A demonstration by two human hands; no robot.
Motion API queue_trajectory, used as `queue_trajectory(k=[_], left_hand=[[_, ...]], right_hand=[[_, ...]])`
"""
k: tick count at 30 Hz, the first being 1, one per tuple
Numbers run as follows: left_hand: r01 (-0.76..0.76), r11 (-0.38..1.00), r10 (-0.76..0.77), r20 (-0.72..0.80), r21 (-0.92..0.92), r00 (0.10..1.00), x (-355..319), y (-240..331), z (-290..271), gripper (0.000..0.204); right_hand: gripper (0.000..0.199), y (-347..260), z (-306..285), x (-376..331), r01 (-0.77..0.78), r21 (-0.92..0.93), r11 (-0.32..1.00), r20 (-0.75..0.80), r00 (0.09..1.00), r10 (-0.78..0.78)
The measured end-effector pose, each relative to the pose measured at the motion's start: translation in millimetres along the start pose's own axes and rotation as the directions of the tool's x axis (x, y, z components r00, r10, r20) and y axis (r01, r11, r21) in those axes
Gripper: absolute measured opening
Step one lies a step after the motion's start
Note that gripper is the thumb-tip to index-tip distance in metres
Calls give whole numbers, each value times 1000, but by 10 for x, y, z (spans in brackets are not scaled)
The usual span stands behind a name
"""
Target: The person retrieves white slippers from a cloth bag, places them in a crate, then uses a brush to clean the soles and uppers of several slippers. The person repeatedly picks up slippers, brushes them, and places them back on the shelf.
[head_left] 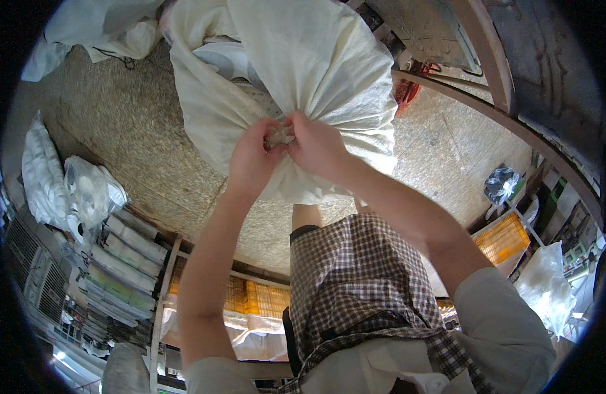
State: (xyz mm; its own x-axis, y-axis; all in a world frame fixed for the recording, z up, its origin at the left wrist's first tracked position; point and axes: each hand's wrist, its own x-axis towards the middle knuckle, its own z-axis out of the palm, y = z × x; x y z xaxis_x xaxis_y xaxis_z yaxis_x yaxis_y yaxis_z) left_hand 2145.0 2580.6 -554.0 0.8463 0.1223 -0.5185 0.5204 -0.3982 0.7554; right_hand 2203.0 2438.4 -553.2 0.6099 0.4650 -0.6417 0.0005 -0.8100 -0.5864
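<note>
A large cream woven sack [355, 72] stands in front of me, its cloth drawn into folds toward my hands. My left hand [253, 154] and my right hand [316, 144] meet at its near side, fingers closed on the gathered sack mouth [280, 136]. The bunched edge sticks out between my thumbs. Through a gap on the sack's left, white and grey curved pieces [227, 60] show inside; their kind I cannot make out.
More pale sacks [99, 26] lie at the far left. White bags [86, 190] and stacked wrapped bundles [129, 256] are at the left. Orange crates [503, 238] stand at the right and behind me. A metal frame [487, 59] rises at the far right, beside a red object [408, 88].
</note>
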Motion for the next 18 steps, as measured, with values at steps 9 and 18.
queue_trajectory(k=[9,18], left_hand=[[79,994,-89,-134,-80,987,-502,-84,264,20],[36,979,-5,-153,203,988,-246,-355,388,24]], right_hand=[[34,-77,-119,571,-35,67,997,561,828,-9],[25,-192,-43,753,299,-326,897,472,874,-120]])
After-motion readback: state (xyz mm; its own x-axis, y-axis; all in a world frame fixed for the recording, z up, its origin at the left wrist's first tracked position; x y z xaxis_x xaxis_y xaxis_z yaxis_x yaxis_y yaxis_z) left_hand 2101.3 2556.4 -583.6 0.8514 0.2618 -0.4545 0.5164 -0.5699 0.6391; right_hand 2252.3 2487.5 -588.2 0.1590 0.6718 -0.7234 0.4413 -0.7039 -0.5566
